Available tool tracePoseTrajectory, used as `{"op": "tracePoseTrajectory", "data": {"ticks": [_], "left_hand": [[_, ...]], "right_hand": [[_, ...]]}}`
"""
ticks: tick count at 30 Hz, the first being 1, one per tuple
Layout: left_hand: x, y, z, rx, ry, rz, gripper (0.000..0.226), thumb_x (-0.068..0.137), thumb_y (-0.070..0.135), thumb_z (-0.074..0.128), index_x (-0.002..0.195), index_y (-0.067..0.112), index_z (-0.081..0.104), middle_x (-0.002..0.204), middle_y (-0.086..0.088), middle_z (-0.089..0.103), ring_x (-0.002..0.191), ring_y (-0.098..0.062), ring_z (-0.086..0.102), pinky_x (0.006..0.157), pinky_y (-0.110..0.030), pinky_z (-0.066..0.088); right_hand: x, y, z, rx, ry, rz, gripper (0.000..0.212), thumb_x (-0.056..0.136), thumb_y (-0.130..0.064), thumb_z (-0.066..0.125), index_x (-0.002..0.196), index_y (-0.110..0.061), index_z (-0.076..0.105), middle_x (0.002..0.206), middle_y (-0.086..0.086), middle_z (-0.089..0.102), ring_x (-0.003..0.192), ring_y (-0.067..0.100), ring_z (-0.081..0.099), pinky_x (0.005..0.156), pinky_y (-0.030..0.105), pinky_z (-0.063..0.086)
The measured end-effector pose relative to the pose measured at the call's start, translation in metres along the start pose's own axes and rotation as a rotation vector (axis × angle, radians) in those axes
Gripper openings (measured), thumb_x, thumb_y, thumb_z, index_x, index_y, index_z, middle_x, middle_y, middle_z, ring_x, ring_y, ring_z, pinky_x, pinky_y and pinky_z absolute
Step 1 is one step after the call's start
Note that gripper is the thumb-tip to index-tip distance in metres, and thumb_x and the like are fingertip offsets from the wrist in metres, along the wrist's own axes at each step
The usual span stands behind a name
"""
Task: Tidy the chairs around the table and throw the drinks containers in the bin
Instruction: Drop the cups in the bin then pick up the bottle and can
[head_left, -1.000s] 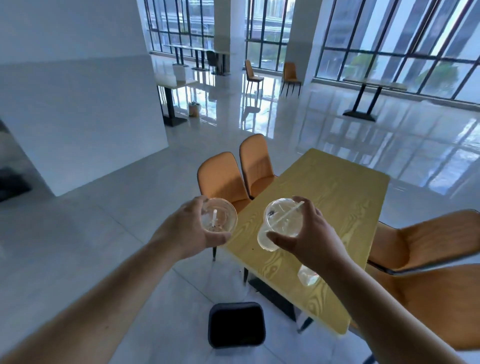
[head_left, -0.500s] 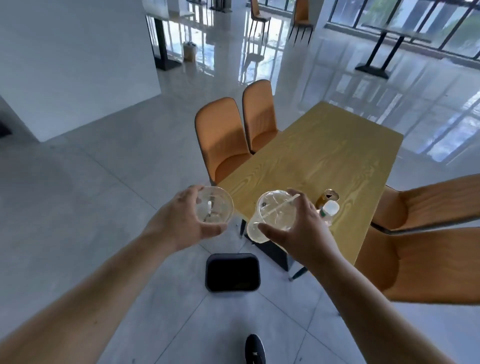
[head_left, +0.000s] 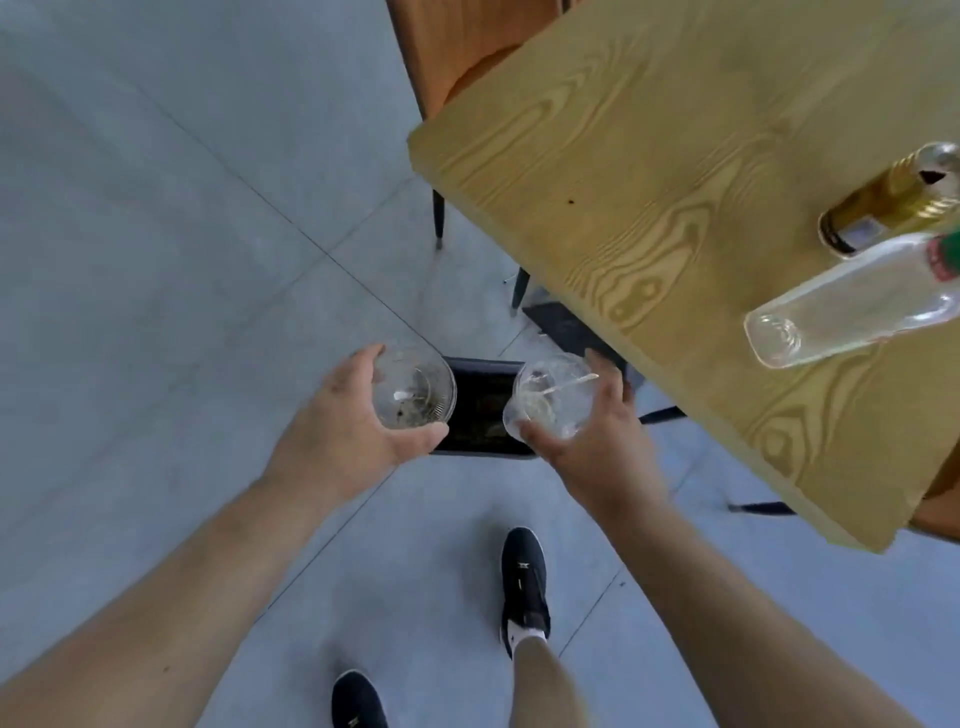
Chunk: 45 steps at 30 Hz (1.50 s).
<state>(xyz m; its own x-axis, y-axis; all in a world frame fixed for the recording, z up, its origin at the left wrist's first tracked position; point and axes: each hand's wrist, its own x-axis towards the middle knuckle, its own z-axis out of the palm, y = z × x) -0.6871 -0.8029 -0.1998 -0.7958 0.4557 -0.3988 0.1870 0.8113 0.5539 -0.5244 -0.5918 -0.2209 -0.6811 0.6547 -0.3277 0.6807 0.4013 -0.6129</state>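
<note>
My left hand (head_left: 343, 436) grips a clear plastic cup (head_left: 413, 389) with a short straw inside. My right hand (head_left: 587, 441) grips a second clear lidded cup (head_left: 553, 402) with a straw across its top. Both cups hang right above the black bin (head_left: 480, 410) on the floor, one over each side of its opening. On the wooden table (head_left: 649, 171) at the right stand a clear plastic bottle (head_left: 852, 304) and a gold can (head_left: 888, 200). An orange chair (head_left: 457, 47) is tucked at the table's far left side.
My two dark shoes (head_left: 524, 587) stand on the grey tiled floor just short of the bin. Black table and chair legs (head_left: 439, 213) reach down beside the bin. Another orange chair edge (head_left: 940, 499) shows at the far right.
The view has tipped steeply downward and I have stepped closer. Both hands have carried the cups down to just over the bin's opening.
</note>
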Motion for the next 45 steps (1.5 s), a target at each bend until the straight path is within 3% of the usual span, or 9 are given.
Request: {"op": "tracePoseTrajectory", "data": {"ticks": [7, 13, 17, 21, 24, 27, 34, 38, 45], "left_hand": [[0.015, 0.029, 0.002, 0.063, -0.060, -0.007, 0.129, 0.041, 0.102, 0.059, 0.150, 0.044, 0.020, 0.152, 0.007, 0.038, 0.109, -0.021, 0.063, 0.091, -0.050, 0.054], [-0.011, 0.107, -0.028, 0.090, -0.017, 0.129, 0.088, 0.063, 0.082, 0.063, 0.139, 0.049, 0.035, 0.133, 0.015, 0.051, 0.089, 0.004, 0.060, 0.072, -0.032, 0.047], [-0.024, 0.195, -0.036, 0.043, -0.105, 0.307, 0.087, 0.064, 0.084, 0.063, 0.140, 0.052, 0.034, 0.123, 0.013, 0.057, 0.083, 0.017, 0.055, 0.066, -0.022, 0.042], [-0.029, 0.281, -0.021, -0.010, -0.193, 0.455, 0.096, 0.062, 0.088, 0.068, 0.143, 0.052, 0.029, 0.144, 0.018, 0.042, 0.090, 0.013, 0.058, 0.062, -0.012, 0.037], [-0.028, 0.322, 0.004, 0.012, -0.227, 0.510, 0.111, 0.054, 0.094, 0.066, 0.147, 0.048, 0.027, 0.152, 0.015, 0.038, 0.106, -0.004, 0.062, 0.075, -0.030, 0.052], [-0.020, 0.343, 0.034, 0.130, -0.222, 0.498, 0.116, 0.054, 0.092, 0.069, 0.150, 0.044, 0.024, 0.155, 0.012, 0.035, 0.121, -0.012, 0.058, 0.090, -0.045, 0.053], [0.000, 0.351, 0.074, 0.220, -0.097, 0.459, 0.080, 0.069, 0.076, 0.071, 0.136, 0.049, 0.036, 0.132, 0.023, 0.049, 0.099, -0.006, 0.062, 0.064, -0.029, 0.041], [0.004, 0.349, 0.073, 0.125, -0.062, 0.478, 0.062, 0.069, 0.070, 0.074, 0.117, 0.052, 0.038, 0.087, 0.023, 0.051, 0.082, -0.009, 0.059, 0.056, -0.027, 0.039], [0.011, 0.288, 0.034, 0.059, -0.036, 0.346, 0.057, 0.060, 0.077, 0.075, 0.102, 0.060, 0.039, 0.083, 0.023, 0.056, 0.069, 0.001, 0.053, 0.054, -0.016, 0.034]], "right_hand": [[0.001, -0.006, -0.011, -0.012, -0.053, 0.002, 0.092, 0.075, -0.078, 0.066, 0.149, -0.037, 0.029, 0.147, -0.009, 0.045, 0.106, 0.015, 0.064, 0.081, 0.037, 0.052], [-0.037, -0.018, -0.102, 0.030, 0.118, -0.006, 0.060, 0.085, -0.065, 0.065, 0.135, -0.039, 0.046, 0.124, -0.022, 0.052, 0.083, -0.003, 0.061, 0.066, 0.028, 0.048], [-0.057, -0.021, -0.183, 0.052, 0.323, -0.023, 0.033, 0.088, -0.052, 0.066, 0.116, -0.038, 0.057, 0.108, -0.022, 0.061, 0.076, 0.000, 0.061, 0.069, 0.035, 0.053], [-0.064, -0.005, -0.261, 0.040, 0.558, -0.032, 0.013, 0.089, -0.040, 0.069, 0.100, -0.034, 0.063, 0.094, -0.019, 0.063, 0.068, 0.002, 0.061, 0.060, 0.031, 0.051], [-0.045, 0.019, -0.309, 0.036, 0.591, 0.026, 0.021, 0.088, -0.041, 0.069, 0.107, -0.033, 0.061, 0.101, -0.015, 0.064, 0.074, 0.005, 0.063, 0.065, 0.031, 0.050], [-0.002, 0.041, -0.337, 0.019, 0.434, 0.114, 0.056, 0.086, -0.052, 0.072, 0.133, -0.028, 0.050, 0.127, -0.007, 0.058, 0.094, 0.019, 0.067, 0.079, 0.039, 0.053], [0.110, 0.057, -0.322, -0.115, 0.218, 0.078, 0.113, 0.078, -0.058, 0.081, 0.161, -0.031, 0.009, 0.161, 0.008, 0.032, 0.123, 0.034, 0.059, 0.083, 0.044, 0.052], [0.143, 0.058, -0.307, -0.163, 0.177, 0.072, 0.110, 0.079, -0.051, 0.082, 0.161, -0.030, 0.012, 0.160, 0.002, 0.039, 0.125, 0.034, 0.058, 0.091, 0.045, 0.052], [0.112, 0.034, -0.259, -0.106, 0.164, 0.028, 0.077, 0.077, -0.046, 0.081, 0.140, -0.030, 0.041, 0.128, -0.005, 0.061, 0.103, 0.027, 0.065, 0.081, 0.040, 0.055]]}}
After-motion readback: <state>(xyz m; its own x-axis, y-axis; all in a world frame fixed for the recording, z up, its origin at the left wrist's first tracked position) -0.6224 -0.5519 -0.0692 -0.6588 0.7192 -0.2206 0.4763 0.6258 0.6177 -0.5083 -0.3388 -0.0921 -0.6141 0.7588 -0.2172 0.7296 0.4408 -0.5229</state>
